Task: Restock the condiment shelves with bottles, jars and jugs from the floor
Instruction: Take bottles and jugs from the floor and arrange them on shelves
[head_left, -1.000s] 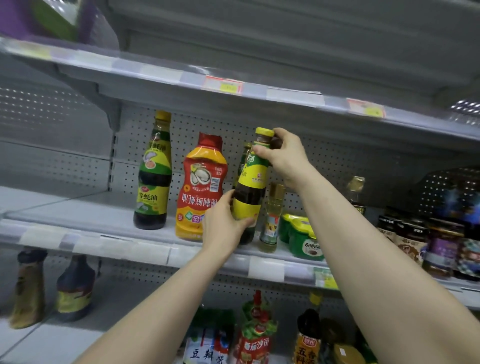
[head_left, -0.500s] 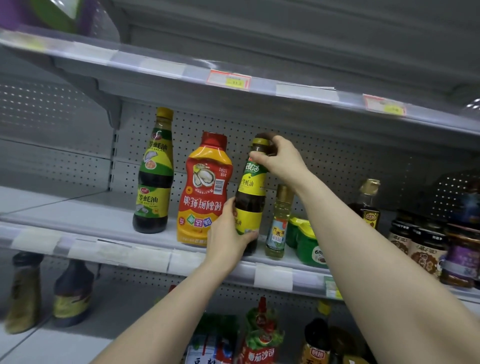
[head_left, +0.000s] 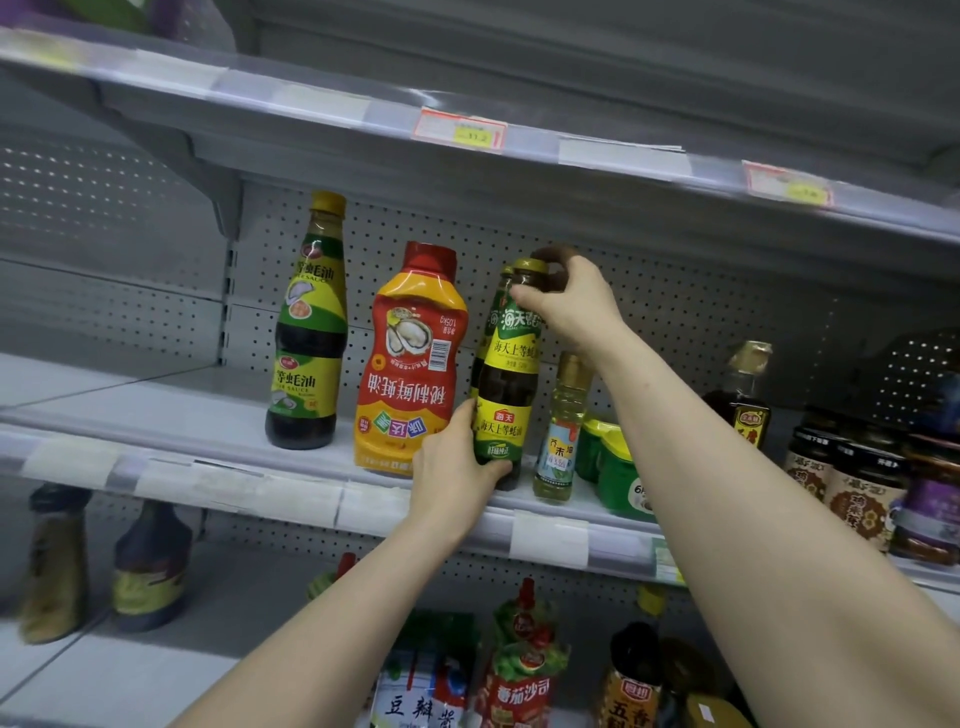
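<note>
A dark oyster sauce bottle (head_left: 506, 387) with a green and yellow label stands upright on the middle shelf (head_left: 218, 415). My left hand (head_left: 454, 470) grips its base from the left. At the neck, just under the gold cap, my right hand (head_left: 569, 306) pinches it. A second bottle of the same kind stands right behind it, mostly hidden. To its left is a red and orange squeeze bottle (head_left: 410, 364), to its right a small yellow oil bottle (head_left: 563, 431).
A tall green-labelled sauce bottle (head_left: 309, 332) stands further left. Green tubs (head_left: 613, 467), a dark bottle (head_left: 743, 395) and jars (head_left: 852, 488) fill the shelf's right side. The upper shelf edge (head_left: 467, 130) hangs overhead. The lower shelf holds bottles (head_left: 150, 566) and pouches (head_left: 519, 670).
The bottle has gone from tilted and raised to upright with its base on the shelf, beside the red squeeze bottle. Both hands keep their hold.
</note>
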